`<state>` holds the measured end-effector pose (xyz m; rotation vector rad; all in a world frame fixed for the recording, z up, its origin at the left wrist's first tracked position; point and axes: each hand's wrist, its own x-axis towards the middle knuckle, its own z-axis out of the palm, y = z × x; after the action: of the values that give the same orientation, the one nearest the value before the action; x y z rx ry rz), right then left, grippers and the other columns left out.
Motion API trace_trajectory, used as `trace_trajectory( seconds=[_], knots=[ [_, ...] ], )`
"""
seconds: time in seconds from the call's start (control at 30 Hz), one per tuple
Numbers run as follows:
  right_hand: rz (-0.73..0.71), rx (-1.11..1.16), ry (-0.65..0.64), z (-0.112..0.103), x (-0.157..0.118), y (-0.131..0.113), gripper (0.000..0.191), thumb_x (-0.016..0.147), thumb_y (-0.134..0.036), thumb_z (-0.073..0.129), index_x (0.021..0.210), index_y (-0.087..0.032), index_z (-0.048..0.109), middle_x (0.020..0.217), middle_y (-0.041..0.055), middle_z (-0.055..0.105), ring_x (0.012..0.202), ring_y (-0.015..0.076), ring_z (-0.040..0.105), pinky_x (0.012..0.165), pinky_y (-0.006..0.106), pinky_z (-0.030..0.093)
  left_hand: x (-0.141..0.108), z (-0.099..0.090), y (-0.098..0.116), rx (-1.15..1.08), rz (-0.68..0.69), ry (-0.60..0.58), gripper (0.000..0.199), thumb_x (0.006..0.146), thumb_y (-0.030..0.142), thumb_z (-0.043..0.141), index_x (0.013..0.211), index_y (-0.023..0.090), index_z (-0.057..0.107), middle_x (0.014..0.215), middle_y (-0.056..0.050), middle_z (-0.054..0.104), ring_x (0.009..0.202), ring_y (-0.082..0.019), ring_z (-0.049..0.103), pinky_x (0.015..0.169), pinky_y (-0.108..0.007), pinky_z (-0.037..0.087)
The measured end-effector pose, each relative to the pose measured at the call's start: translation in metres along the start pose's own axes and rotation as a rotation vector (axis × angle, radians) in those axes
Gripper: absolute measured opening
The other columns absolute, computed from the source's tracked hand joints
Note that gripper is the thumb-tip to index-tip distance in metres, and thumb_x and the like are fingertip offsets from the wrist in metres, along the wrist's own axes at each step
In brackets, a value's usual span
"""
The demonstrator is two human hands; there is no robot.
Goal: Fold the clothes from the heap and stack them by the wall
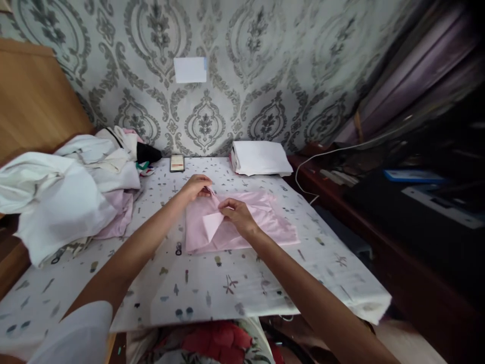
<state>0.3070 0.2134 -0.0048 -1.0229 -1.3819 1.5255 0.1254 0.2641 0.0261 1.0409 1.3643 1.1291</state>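
A light pink shirt [242, 235] lies in a rough rectangle on the patterned white table cover [159, 283], with creases across its right half. My left hand [197, 187] pinches a strip of the pink cloth at the far edge of the shirt. Closer to me, my right hand [235, 213] grips the same raised strip between thumb and fingers. A pointed flap like a collar tip [212, 225] sticks out below the right fingers. The fingertips partly hide the held cloth.
A heap of white and pink clothes [71, 187] lies on the left. Against the wall are a phone [177, 163] and a stack of folded white cloth [261, 156]. A white cable [297, 174] hangs over the right edge, near a dark cluttered surface [417, 217].
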Motion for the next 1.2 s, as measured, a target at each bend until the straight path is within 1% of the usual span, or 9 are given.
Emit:
trace_trajectory(
  seconds=[0.13, 0.33, 0.53, 0.63, 0.8, 0.9, 1.03, 1.13, 1.2],
  knots=[
    [0.093, -0.012, -0.004, -0.029, -0.004, 0.013, 0.005, 0.061, -0.02, 0.065, 0.066, -0.018, 0.064, 0.059, -0.0053, 0.056, 0.054, 0.0099, 0.054, 0.056, 0.025, 0.051, 0.003, 0.025, -0.023, 0.026, -0.009, -0.025, 0.022, 0.079, 0.027, 0.076, 0.079, 0.016, 0.057, 0.063, -0.002, 0.065, 0.058, -0.016, 0.067, 0.063, -0.031, 0.058],
    [0.126, -0.051, -0.016, -0.035, -0.003, 0.012, 0.009, 0.073, -0.023, 0.063, 0.067, -0.019, 0.065, 0.055, -0.0052, 0.053, 0.051, 0.0108, 0.056, 0.056, 0.025, 0.055, -0.019, 0.022, -0.035, 0.093, 0.156, 0.004, 0.01, 0.086, 0.024, 0.063, 0.093, 0.019, 0.059, 0.08, -0.002, 0.067, 0.075, -0.014, 0.069, 0.074, -0.029, 0.056],
    [0.096, -0.282, 0.027, -0.031, 0.001, 0.01, 0.011, 0.071, -0.016, 0.065, 0.065, -0.02, 0.057, 0.059, -0.0051, 0.057, 0.049, 0.0113, 0.057, 0.051, 0.025, 0.052, -0.083, 0.017, -0.043, 0.845, 0.563, -0.008, 0.015, 0.089, 0.026, 0.052, 0.085, 0.02, 0.065, 0.091, -0.007, 0.068, 0.089, -0.023, 0.061, 0.086, -0.04, 0.049],
    [0.06, -0.367, 0.056, -0.035, 0.003, 0.008, 0.015, 0.064, -0.006, 0.061, 0.069, -0.02, 0.06, 0.064, -0.0048, 0.061, 0.052, 0.0113, 0.057, 0.052, 0.023, 0.05, -0.121, 0.029, -0.044, 0.957, 0.507, -0.092, 0.025, 0.094, 0.036, 0.05, 0.085, 0.02, 0.067, 0.091, -0.009, 0.068, 0.091, -0.026, 0.061, 0.087, -0.042, 0.047],
    [-0.041, -0.535, 0.127, -0.052, -0.005, 0.0, 0.018, 0.067, -0.007, 0.059, 0.078, -0.02, 0.065, 0.076, -0.001, 0.066, 0.066, 0.0137, 0.061, 0.061, 0.024, 0.05, -0.162, 0.043, -0.033, 0.509, 0.298, -0.441, 0.041, 0.1, 0.05, 0.041, 0.125, 0.023, 0.058, 0.106, -0.007, 0.073, 0.097, -0.022, 0.067, 0.085, -0.034, 0.051],
    [-0.162, -0.655, 0.149, -0.058, -0.014, -0.003, 0.018, 0.077, -0.011, 0.054, 0.086, -0.02, 0.067, 0.081, 0.001, 0.069, 0.071, 0.0147, 0.063, 0.068, 0.027, 0.052, -0.159, 0.033, -0.028, 0.433, 0.295, -0.374, 0.044, 0.1, 0.054, 0.04, 0.127, 0.023, 0.055, 0.105, -0.007, 0.074, 0.1, -0.022, 0.068, 0.087, -0.033, 0.051],
    [-0.276, -0.768, 0.144, -0.051, -0.031, -0.003, 0.023, 0.084, -0.011, 0.05, 0.095, -0.019, 0.068, 0.094, 0.0048, 0.071, 0.081, 0.0168, 0.065, 0.076, 0.03, 0.053, -0.132, 0.015, -0.036, 0.603, 0.381, -0.156, 0.034, 0.1, 0.046, 0.041, 0.116, 0.023, 0.06, 0.108, -0.008, 0.073, 0.105, -0.024, 0.067, 0.09, -0.036, 0.052],
    [-0.394, -0.855, 0.079, -0.039, -0.044, 0.0, 0.029, 0.091, -0.015, 0.046, 0.108, -0.018, 0.069, 0.111, 0.0107, 0.069, 0.098, 0.0213, 0.065, 0.089, 0.035, 0.053, -0.117, 0.01, -0.054, 0.835, 0.504, -0.062, 0.036, 0.099, 0.042, 0.042, 0.123, 0.022, 0.06, 0.127, -0.012, 0.068, 0.122, -0.029, 0.061, 0.105, -0.044, 0.046],
    [-0.48, -0.915, 0.017, -0.032, -0.05, 0.004, 0.035, 0.094, -0.016, 0.042, 0.118, -0.017, 0.068, 0.126, 0.0139, 0.065, 0.118, 0.0249, 0.059, 0.103, 0.041, 0.048, -0.113, 0.012, -0.068, 0.993, 0.573, -0.092, 0.045, 0.098, 0.045, 0.044, 0.134, 0.02, 0.055, 0.145, -0.015, 0.057, 0.139, -0.031, 0.047, 0.117, -0.05, 0.033]
  ],
)
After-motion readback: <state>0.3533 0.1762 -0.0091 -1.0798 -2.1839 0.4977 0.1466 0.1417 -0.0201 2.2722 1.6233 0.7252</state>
